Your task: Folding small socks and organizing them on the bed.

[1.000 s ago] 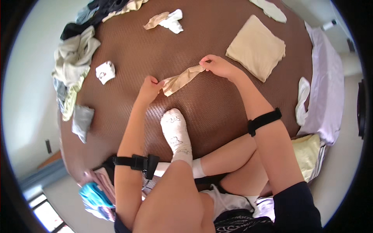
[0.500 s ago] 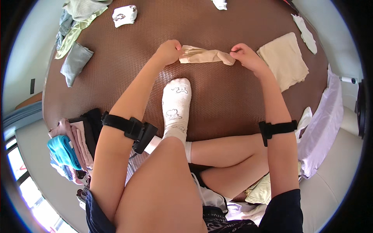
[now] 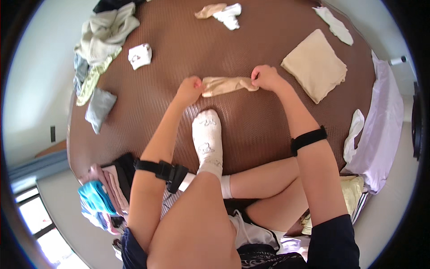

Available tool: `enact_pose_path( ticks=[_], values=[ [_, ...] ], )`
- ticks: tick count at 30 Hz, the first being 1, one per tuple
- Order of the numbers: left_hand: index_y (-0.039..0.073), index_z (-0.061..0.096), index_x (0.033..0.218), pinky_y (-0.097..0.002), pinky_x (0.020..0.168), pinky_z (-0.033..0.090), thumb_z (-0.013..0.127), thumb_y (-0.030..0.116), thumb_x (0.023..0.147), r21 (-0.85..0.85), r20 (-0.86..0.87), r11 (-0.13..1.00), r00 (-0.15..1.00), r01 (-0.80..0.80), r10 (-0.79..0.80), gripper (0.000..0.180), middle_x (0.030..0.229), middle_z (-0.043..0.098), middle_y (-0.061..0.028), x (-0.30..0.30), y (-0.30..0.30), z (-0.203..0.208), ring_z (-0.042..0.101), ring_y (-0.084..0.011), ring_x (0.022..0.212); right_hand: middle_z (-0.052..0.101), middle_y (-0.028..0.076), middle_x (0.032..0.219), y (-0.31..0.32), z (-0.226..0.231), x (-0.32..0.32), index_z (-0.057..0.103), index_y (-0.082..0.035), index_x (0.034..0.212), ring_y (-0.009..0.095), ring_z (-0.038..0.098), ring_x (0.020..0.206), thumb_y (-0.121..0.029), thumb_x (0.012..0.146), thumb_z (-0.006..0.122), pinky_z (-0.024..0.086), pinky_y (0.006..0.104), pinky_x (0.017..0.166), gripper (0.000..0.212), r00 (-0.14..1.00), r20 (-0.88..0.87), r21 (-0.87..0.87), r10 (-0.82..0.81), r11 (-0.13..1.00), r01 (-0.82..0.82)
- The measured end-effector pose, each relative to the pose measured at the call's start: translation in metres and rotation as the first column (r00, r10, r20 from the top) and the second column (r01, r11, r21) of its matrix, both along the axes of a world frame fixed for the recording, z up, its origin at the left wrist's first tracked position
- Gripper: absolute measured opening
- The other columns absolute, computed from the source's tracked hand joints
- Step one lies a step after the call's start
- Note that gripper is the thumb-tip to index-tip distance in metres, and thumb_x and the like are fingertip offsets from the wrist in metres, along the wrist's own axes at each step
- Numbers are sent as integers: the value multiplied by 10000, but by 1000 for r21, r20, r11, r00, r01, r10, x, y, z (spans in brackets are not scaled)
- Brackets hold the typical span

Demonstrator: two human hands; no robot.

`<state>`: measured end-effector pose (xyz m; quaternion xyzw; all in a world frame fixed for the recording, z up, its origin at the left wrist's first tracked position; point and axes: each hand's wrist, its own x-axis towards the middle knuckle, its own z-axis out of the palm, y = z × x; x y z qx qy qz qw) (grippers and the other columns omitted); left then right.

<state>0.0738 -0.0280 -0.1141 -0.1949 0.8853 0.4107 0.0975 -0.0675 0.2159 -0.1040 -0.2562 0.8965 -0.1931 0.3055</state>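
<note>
A beige sock is stretched sideways between my two hands, just above the brown woven mat. My left hand pinches its left end, and my right hand pinches the right end. Below it, my own foot in a white patterned sock rests on the mat. Right of my right hand lies a folded beige cloth. To the upper left, a folded white sock bundle with a dark print sits by itself.
Loose clothes and a grey folded piece lie along the left edge. A folded stack stands at the lower left. White socks and a lilac cloth lie on the right. Beige and white socks are at the far side.
The view has shifted, so things at the far edge show more. Both hands still hold the beige sock by its ends, and it now looks straighter and flatter.
</note>
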Motion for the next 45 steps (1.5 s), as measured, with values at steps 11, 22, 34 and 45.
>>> enact_pose_path(
  ticks=[11, 22, 34, 45],
  values=[
    [19, 407, 1284, -335, 1008, 321, 524, 135, 892, 323, 52, 942, 992, 89, -111, 425, 1364, 333, -153, 84, 13, 28, 330, -235, 1263, 568, 80, 612, 18, -7, -19, 571, -46, 626, 210, 509, 568, -144, 656, 605, 410, 381, 625, 108, 989, 145, -114, 14, 994, 2],
    [76, 447, 1259, -396, 1062, 219, 580, 131, 851, 69, 161, 888, 873, 455, -460, 432, 1471, 57, -195, 136, 4, 38, 61, -324, 1362, 564, 116, 678, 37, -23, -1, 531, -12, 727, 227, 516, 607, -92, 714, 532, 389, 378, 546, 81, 949, 200, -340, -244, 891, 301],
    [87, 358, 1274, -414, 1079, 151, 583, 103, 827, -35, 141, 883, 877, 467, -458, 501, 1462, 27, -232, 139, 13, 35, 5, -351, 1360, 507, 191, 1169, 34, 6, 16, 467, -23, 1173, 346, 444, 1106, -206, 785, 561, 405, 424, 887, 439, 926, 248, -197, -285, 921, 337],
    [82, 376, 1268, -428, 1075, 151, 585, 85, 829, 37, 137, 908, 898, 417, -418, 486, 1459, 45, -238, 143, 11, 34, 11, -365, 1359, 598, 183, 1082, 44, 19, 0, 603, 28, 1054, 299, 591, 965, -117, 771, 569, 482, 387, 799, 320, 976, 155, -31, -154, 987, 160]
  ],
)
